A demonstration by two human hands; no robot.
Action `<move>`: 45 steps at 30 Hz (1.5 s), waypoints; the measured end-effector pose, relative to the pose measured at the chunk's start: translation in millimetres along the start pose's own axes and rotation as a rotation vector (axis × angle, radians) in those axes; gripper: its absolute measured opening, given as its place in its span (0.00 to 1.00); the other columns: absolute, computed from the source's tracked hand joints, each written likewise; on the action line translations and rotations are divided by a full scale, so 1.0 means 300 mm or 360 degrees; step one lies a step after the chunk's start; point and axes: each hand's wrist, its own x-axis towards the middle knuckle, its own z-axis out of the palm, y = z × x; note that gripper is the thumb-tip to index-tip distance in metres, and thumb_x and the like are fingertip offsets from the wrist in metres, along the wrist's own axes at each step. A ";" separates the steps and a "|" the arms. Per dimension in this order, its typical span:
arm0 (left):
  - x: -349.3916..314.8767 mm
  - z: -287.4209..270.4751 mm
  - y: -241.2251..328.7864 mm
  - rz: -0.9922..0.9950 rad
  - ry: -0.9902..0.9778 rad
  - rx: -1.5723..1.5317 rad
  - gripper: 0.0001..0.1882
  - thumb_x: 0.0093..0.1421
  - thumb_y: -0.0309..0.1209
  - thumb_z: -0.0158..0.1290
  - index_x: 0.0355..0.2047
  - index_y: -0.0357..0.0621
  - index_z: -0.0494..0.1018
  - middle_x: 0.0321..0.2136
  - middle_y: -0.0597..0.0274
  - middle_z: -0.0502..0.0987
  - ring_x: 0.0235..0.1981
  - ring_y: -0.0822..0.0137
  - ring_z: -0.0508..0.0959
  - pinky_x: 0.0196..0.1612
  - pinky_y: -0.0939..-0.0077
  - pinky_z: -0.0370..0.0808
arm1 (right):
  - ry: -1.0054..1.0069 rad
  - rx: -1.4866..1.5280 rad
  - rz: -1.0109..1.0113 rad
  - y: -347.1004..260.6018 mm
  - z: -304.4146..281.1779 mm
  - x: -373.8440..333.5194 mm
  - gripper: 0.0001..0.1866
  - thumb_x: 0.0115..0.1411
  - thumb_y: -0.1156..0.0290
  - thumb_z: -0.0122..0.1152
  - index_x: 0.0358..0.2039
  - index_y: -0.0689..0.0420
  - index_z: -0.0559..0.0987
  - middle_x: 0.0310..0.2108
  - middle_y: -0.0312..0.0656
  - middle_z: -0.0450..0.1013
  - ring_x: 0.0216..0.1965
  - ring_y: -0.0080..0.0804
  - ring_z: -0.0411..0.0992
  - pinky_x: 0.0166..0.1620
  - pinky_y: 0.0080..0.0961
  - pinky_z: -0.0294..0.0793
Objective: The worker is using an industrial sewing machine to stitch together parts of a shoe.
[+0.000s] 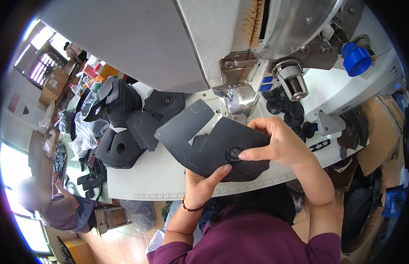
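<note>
The left fingers and right fingers pinch a notched black panel between them, above the worktop. Probably positioning; the next move calls for steady, level support.

Pretty bright overall, with light pouring in from the left: the windows are totally blown out, and there's a blue-purple fringe along the rim there. The white tabletop is nicely lit, but it gets kinda murky below it on the right. Some hazy glare on the clear cover, plus hot highlights on the shiny metal part. Left hand, right hand and dark piece look decently sharp; a co-worker's head is one smooth blur. Fisheye bows the tabletop's front edge, and the corners go black.
</note>
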 end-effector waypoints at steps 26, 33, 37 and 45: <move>-0.010 0.004 -0.005 -0.0166 -0.0077 -0.0209 0.24 0.44 0.18 0.60 0.43 0.36 0.68 0.38 0.61 0.74 0.39 0.70 0.73 0.44 0.76 0.70 | -0.0027 0.0236 0.0064 0.025 0.041 -0.002 0.10 0.40 0.74 0.66 0.24 0.61 0.74 0.21 0.31 0.70 0.25 0.14 0.66 0.31 0.12 0.63; -0.016 0.002 -0.019 -0.0202 -0.0093 -0.0399 0.23 0.45 0.15 0.58 0.43 0.36 0.68 0.38 0.60 0.74 0.39 0.69 0.74 0.44 0.75 0.71 | -0.0085 0.0399 0.0151 0.021 0.038 0.004 0.11 0.40 0.76 0.66 0.26 0.62 0.76 0.23 0.34 0.73 0.25 0.16 0.69 0.31 0.13 0.66; -0.014 0.001 -0.021 -0.0139 -0.0075 -0.0409 0.23 0.45 0.15 0.57 0.43 0.36 0.68 0.38 0.59 0.74 0.39 0.69 0.74 0.44 0.75 0.71 | -0.0103 0.0389 0.0098 0.032 0.041 0.008 0.11 0.40 0.76 0.66 0.26 0.62 0.76 0.22 0.34 0.73 0.24 0.16 0.69 0.31 0.12 0.66; -0.023 -0.010 -0.019 -0.0106 -0.0027 -0.0336 0.23 0.45 0.16 0.58 0.44 0.36 0.68 0.38 0.59 0.74 0.39 0.69 0.74 0.43 0.76 0.71 | -0.0082 0.0388 0.0107 0.034 0.051 0.015 0.13 0.40 0.75 0.67 0.28 0.63 0.76 0.24 0.35 0.73 0.25 0.16 0.69 0.32 0.13 0.67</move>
